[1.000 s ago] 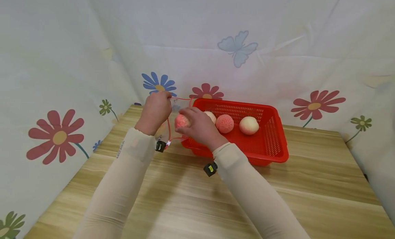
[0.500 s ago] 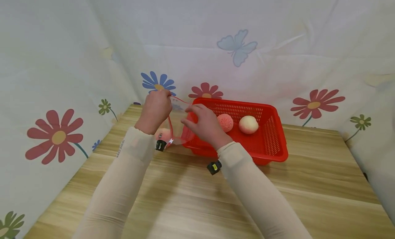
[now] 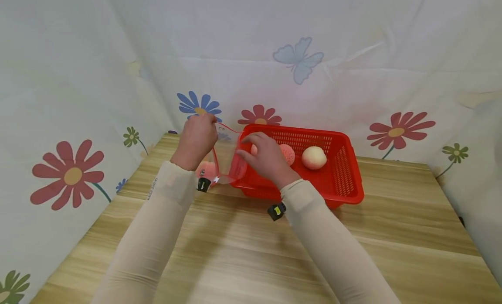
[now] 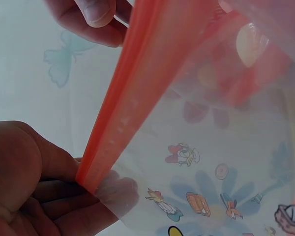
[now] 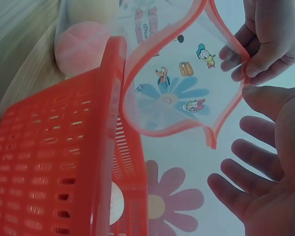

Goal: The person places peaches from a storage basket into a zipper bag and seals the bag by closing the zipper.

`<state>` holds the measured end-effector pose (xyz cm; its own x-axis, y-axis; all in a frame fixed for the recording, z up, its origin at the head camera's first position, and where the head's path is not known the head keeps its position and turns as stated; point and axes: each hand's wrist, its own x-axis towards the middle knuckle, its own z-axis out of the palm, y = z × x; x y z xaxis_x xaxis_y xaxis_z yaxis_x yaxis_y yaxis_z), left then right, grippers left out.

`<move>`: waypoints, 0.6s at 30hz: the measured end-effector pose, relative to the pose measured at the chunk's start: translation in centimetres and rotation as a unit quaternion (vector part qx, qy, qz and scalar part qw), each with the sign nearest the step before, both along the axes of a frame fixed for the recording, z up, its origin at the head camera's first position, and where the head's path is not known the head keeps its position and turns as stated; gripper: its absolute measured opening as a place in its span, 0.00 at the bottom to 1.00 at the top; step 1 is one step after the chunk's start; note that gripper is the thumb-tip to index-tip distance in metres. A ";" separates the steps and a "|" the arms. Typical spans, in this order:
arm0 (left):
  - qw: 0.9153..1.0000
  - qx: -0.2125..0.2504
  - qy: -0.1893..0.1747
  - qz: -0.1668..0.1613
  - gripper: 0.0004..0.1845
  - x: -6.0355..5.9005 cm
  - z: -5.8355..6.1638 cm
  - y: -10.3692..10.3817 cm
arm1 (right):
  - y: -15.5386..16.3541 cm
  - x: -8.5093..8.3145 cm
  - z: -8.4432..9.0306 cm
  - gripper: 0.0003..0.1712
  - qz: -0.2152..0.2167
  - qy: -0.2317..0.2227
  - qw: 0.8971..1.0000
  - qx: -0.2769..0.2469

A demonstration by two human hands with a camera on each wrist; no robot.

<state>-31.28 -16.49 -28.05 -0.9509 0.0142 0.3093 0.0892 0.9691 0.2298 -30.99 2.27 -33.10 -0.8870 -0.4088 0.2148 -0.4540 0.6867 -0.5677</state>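
A clear zip bag (image 5: 196,93) with a red rim and cartoon prints stands spread at the mouth. My left hand (image 3: 198,138) pinches its rim, as the left wrist view also shows. Inside the bag lie a pink ball (image 5: 81,46) and a cream ball (image 5: 91,11). My right hand (image 3: 268,160) hovers over the left end of the red basket (image 3: 345,173), fingers spread and holding nothing. In the basket sit a pink textured ball (image 3: 288,154) and a cream-pink ball (image 3: 313,158). Another ball (image 3: 254,150) is mostly hidden behind my right hand.
The basket stands on a wood-grain table (image 3: 243,251), right beside the bag. A flower-printed sheet (image 3: 353,77) rises behind and at both sides. Black wrist cameras hang at both cuffs.
One second ago my right hand gripped a pink ball at the bag's mouth. It has let go, and the hand has drawn back right over the basket. My left hand has stayed on the rim.
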 end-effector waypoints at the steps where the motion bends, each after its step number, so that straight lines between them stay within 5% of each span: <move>1: 1.000 0.002 -0.004 0.001 0.18 0.0 0.0 0.0 | 0.1 0.0 0.0 0.28 -0.001 -0.004 1.000 -0.003; 18: 1.000 0.005 -0.025 0.016 0.18 -0.5 0.2 0.2 | 2.6 -1.7 -0.6 0.26 -0.031 -0.027 0.999 -0.036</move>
